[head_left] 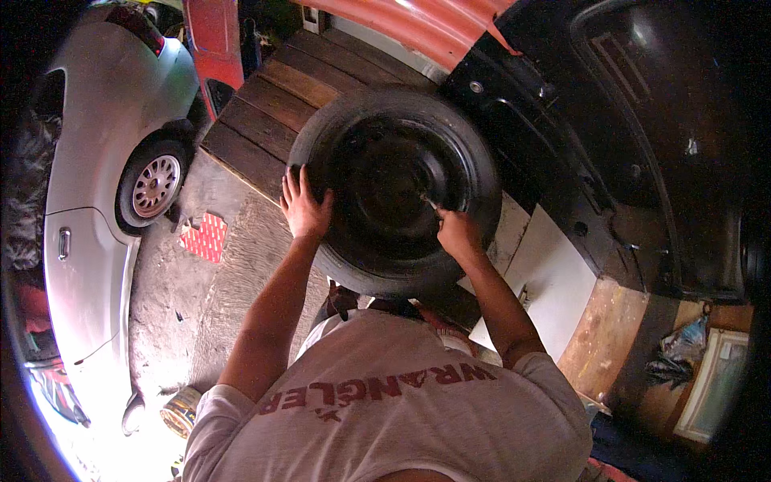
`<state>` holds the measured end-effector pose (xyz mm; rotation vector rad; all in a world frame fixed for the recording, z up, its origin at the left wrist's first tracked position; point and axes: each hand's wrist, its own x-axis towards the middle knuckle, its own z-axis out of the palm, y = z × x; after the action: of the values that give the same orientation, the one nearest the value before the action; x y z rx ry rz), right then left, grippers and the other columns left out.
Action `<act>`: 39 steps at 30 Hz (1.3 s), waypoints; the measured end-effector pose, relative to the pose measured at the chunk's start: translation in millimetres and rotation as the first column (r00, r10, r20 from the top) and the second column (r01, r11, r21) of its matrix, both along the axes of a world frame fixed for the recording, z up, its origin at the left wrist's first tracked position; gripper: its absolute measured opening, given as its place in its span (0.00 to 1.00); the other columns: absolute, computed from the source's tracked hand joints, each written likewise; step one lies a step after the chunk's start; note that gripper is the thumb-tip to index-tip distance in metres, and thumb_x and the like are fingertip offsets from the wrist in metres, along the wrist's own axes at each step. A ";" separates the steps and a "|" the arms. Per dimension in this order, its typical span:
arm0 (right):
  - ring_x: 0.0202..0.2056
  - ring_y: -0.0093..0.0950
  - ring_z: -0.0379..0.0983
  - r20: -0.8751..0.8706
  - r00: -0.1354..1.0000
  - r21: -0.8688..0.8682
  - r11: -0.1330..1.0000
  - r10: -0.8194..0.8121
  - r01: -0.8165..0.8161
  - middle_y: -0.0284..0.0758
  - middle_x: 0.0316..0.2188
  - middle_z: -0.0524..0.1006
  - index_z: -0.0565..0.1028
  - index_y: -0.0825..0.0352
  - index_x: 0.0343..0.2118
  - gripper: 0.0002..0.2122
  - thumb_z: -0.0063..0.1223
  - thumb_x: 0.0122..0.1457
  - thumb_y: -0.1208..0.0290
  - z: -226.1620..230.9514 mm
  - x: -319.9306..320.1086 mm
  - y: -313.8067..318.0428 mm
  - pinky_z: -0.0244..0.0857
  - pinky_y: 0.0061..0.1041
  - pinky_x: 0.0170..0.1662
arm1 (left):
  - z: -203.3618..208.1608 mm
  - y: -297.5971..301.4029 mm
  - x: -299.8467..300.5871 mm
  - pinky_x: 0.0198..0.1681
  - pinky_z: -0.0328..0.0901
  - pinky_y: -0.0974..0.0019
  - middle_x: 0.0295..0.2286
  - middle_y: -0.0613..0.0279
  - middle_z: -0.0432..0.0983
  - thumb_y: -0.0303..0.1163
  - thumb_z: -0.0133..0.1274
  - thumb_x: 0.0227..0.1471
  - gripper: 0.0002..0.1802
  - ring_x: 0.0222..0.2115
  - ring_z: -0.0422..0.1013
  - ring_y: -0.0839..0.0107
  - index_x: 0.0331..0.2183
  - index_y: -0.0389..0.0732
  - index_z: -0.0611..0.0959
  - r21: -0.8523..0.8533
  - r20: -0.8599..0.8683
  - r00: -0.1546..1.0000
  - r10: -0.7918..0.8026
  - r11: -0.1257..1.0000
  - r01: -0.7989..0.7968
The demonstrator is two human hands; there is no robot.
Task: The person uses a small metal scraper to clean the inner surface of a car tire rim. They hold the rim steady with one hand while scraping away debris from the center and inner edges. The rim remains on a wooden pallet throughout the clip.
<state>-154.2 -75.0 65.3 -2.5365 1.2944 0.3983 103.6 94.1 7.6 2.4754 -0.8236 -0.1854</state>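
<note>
A large black tire on a dark wheel rim [389,269] is right in front of me, its inner side facing up toward me. My left hand [307,210] lies on the left sidewall with its fingers stretched out and apart. Over the right part of the rim, my right hand [458,230] is closed around a small thin tool [429,201], whose light tip points to the inside of the wheel. The dark shade inside the rim hides what the tip touches, and my fingers cover the tool's handle.
Dark wooden planks [269,108] lie behind and left of the tire. A silver car [92,161] stands at the left, with a red patterned piece of card [206,238] on the floor beside it. Large black panels [642,120] lean at the right, near a white board [546,277].
</note>
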 end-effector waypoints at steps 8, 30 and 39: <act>0.33 0.47 0.74 0.117 0.990 -0.039 0.996 -0.074 0.079 0.48 0.32 0.77 0.74 0.62 0.47 0.16 0.44 0.54 0.76 14.5 2.8 11.3 0.68 0.46 0.37 | -3.6 -3.2 0.2 0.62 0.43 0.46 0.62 0.52 0.45 0.49 0.53 0.48 0.43 0.63 0.42 0.53 0.61 0.49 0.55 -0.039 0.020 1.000 0.001 0.999 0.000; 0.37 0.46 0.74 0.476 0.876 0.183 0.967 0.073 -0.180 0.48 0.36 0.76 0.75 0.61 0.47 0.16 0.50 0.54 0.71 -18.0 -1.7 23.3 0.68 0.39 0.40 | -12.7 14.4 -63.1 0.62 0.44 0.48 0.61 0.48 0.47 0.45 0.54 0.47 0.43 0.62 0.44 0.52 0.60 0.45 0.55 -0.080 -0.034 0.951 0.306 0.948 -0.308; 0.35 0.44 0.74 0.420 0.868 0.101 0.937 0.264 -0.334 0.45 0.34 0.77 0.75 0.54 0.48 0.17 0.52 0.54 0.72 -18.6 -11.2 6.3 0.68 0.39 0.38 | -27.7 33.1 -61.0 0.61 0.49 0.55 0.59 0.51 0.53 0.34 0.44 0.55 0.29 0.60 0.50 0.50 0.57 0.42 0.62 -0.251 0.007 0.965 0.261 0.935 -0.251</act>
<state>-165.3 -68.7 46.7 -2.4969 0.6864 0.0332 42.6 127.2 -20.1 2.3249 -0.4970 0.0586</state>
